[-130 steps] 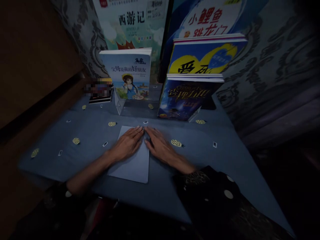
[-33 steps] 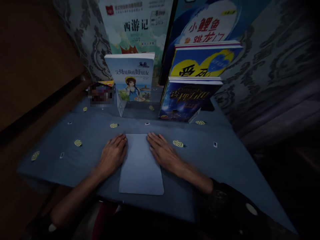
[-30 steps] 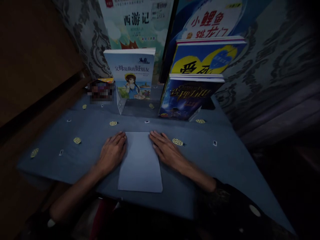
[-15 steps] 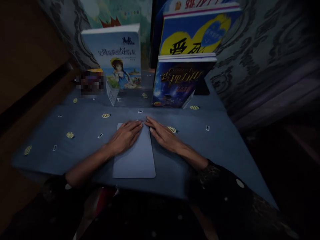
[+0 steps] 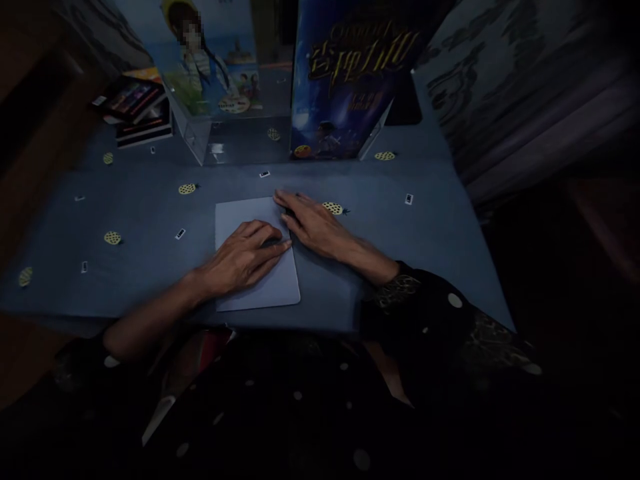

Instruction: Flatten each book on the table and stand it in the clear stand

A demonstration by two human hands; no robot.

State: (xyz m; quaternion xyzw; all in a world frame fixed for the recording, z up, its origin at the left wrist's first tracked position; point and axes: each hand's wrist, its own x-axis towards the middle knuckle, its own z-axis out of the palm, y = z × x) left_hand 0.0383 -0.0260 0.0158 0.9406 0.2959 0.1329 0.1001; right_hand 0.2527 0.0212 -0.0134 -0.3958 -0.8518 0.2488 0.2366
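A thin, pale notebook with a plain face and a rounded lower-right corner (image 5: pixel 240 211) lies flat near the front edge of the cloth-covered table. My left hand (image 5: pixel 245 257) rests across its middle, fingers stretched, fingertips reaching the right edge; part of the face is hidden beneath it. At the notebook's upper-right edge is my right hand (image 5: pixel 317 227), fingers extended and touching that edge, palm over the cloth. Neither hand is closed around anything.
Behind the notebook, a clear stand (image 5: pixel 195 137) supports a light-blue picture-cover book (image 5: pixel 215 73) and a dark-blue book (image 5: pixel 345 87). Several stacked books (image 5: pixel 143 110) lie at the back left. A blue tablecloth (image 5: pixel 375 287) with pineapple prints covers the table.
The view has tilted downward. My left hand has slid from the notebook's top toward its middle and right edge. My right hand now touches the upper-right edge.
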